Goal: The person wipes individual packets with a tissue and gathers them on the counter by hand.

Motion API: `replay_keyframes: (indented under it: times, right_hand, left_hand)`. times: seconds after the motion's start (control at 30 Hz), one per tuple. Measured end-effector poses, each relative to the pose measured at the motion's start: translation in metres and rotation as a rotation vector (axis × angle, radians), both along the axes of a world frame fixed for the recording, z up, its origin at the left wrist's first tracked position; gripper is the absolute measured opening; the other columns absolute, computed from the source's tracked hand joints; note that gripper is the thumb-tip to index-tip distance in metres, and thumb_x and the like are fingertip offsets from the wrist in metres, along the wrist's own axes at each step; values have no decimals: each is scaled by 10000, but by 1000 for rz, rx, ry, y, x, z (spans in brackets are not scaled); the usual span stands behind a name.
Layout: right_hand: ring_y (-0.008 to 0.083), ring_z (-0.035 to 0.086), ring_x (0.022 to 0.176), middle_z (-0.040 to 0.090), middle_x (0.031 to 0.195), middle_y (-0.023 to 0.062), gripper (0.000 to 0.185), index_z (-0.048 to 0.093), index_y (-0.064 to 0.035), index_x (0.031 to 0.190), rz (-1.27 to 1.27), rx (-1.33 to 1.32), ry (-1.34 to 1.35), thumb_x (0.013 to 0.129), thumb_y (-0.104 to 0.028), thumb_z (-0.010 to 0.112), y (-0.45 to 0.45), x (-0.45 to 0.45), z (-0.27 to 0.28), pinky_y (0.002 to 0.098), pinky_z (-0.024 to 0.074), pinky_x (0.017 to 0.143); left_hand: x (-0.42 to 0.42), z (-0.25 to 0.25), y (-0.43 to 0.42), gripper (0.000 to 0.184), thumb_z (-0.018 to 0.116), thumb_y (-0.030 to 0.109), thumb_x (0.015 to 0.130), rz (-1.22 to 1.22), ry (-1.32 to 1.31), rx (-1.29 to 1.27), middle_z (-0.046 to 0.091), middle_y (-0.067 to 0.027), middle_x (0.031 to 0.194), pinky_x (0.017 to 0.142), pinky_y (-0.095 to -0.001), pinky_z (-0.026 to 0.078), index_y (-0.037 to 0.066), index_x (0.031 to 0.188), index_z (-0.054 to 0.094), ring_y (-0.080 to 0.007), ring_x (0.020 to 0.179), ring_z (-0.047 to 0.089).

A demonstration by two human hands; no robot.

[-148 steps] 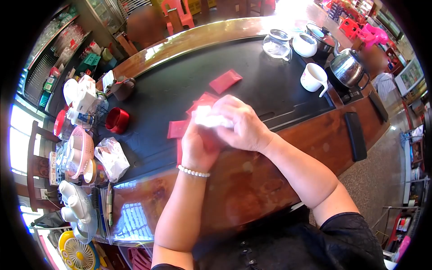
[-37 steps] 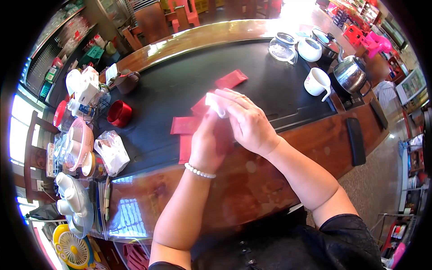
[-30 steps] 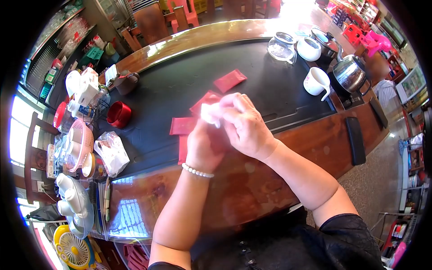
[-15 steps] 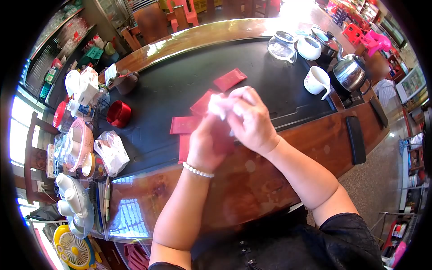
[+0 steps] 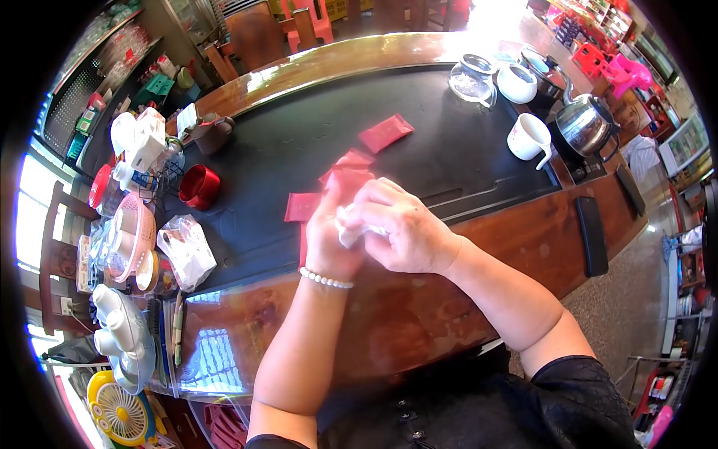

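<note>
A crumpled white tissue (image 5: 350, 227) lies between my hands above the table's near edge. The fingers of my right hand (image 5: 404, 228) are closed round it and press it against my left palm. My left hand (image 5: 331, 236), with a white bead bracelet at its wrist, is turned palm up with its fingers stretched away from me, reddish and blurred. Just beyond are flat red packets: one (image 5: 387, 133) apart on the black tray, one (image 5: 301, 207) to the left, another (image 5: 351, 161) near my left fingertips. A further one is partly hidden behind my left wrist.
A red cup (image 5: 199, 186), a white plastic bag (image 5: 186, 252) and a pink basket (image 5: 140, 239) stand on the left. At the right are a white cup (image 5: 528, 138), a glass pot (image 5: 473, 79), a steel kettle (image 5: 585, 123) and a black bar-shaped object (image 5: 591, 236).
Both hands have come down towards me, and the tissue has moved from near my left fingertips to the palm. The red packets lie in the same places.
</note>
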State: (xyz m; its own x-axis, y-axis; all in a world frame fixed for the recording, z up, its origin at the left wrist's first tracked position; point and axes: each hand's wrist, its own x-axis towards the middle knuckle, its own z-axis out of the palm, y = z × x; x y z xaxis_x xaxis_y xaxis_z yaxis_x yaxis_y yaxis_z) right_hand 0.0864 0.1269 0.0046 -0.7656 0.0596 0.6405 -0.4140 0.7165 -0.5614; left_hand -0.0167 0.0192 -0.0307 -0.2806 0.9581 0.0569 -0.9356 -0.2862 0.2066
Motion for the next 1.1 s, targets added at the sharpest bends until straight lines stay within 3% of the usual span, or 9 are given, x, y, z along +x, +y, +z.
replay_keyframes:
  times: [0.27, 0.37, 0.5, 0.67, 0.7, 0.8, 0.9, 1.0, 1.1]
  right_hand:
    - [276, 623, 834, 609, 910, 153, 122, 631, -15, 884, -241, -267, -64, 777, -38, 576, 27, -2, -8, 377, 508, 724]
    - [153, 613, 865, 609, 897, 61, 107, 611, 8, 968, -514, -270, -52, 894, -36, 548, 58, -11, -39, 275, 494, 777]
    - [99, 623, 821, 636, 939, 44, 161, 596, -11, 1070, -413, -983, -100, 929, -47, 527, 66, -12, -24, 257, 528, 691]
    - [225, 651, 888, 637, 958, 111, 161, 635, -13, 1001, -615, -112, -1, 858, -13, 560, 89, -48, -8, 314, 526, 774]
    - [310, 637, 951, 622, 1008, 144, 213, 640, -21, 1013, -587, 0, -42, 828, 12, 540, 91, -57, -1, 352, 514, 838]
    - [310, 506, 1188, 595, 1184, 122, 309, 633, -92, 1129, -457, 338, -217, 836, -44, 545, 114, -82, -25, 385, 405, 1010]
    - [304, 490, 1216, 553, 1288, 114, 372, 606, -127, 1202, -457, 409, -490, 831, -107, 589, 125, -89, -43, 363, 405, 1014]
    - [279, 456, 1263, 518, 1353, 111, 381, 614, -131, 1204, -666, 380, -851, 837, -231, 598, 86, -77, 17, 327, 392, 1018]
    - [306, 635, 949, 657, 1126, 109, 388, 640, -119, 1139, -711, 38, -915, 866, -369, 528, 72, -61, 39, 376, 506, 833]
  left_hand:
    - [1, 6, 6, 312, 410, 293, 1017, 308, 48, -236, 604, -118, 1186, 907, -435, 495, 151, 1274, 518, -283, 1093, 587]
    - [6, 17, 3, 320, 538, 296, 961, 208, -27, -262, 605, -112, 1134, 797, -386, 519, 184, 1260, 521, -262, 995, 607]
    - [7, 13, 1, 334, 628, 175, 897, 258, 44, -371, 618, -53, 994, 718, -321, 492, 186, 1217, 531, -161, 829, 589]
    - [3, 2, 1, 339, 584, 134, 910, 149, -8, -362, 602, -54, 897, 693, -334, 493, 197, 1237, 515, -175, 746, 565]
    - [2, -1, 3, 338, 582, 136, 910, 135, -26, -356, 600, -56, 894, 690, -335, 491, 195, 1237, 515, -177, 744, 563]
    - [3, -2, 4, 331, 572, 140, 911, 135, -4, -329, 594, -61, 885, 682, -335, 486, 185, 1234, 516, -181, 745, 558]
    - [3, 1, 2, 327, 567, 141, 910, 140, 8, -311, 588, -65, 874, 677, -335, 482, 171, 1232, 513, -186, 746, 554]
    - [2, 4, 1, 326, 567, 146, 911, 163, -6, -308, 583, -63, 865, 674, -330, 481, 158, 1232, 507, -184, 743, 551]
    - [1, 0, 2, 319, 567, 159, 917, 205, 5, -331, 581, -57, 860, 670, -322, 480, 155, 1230, 503, -178, 739, 548]
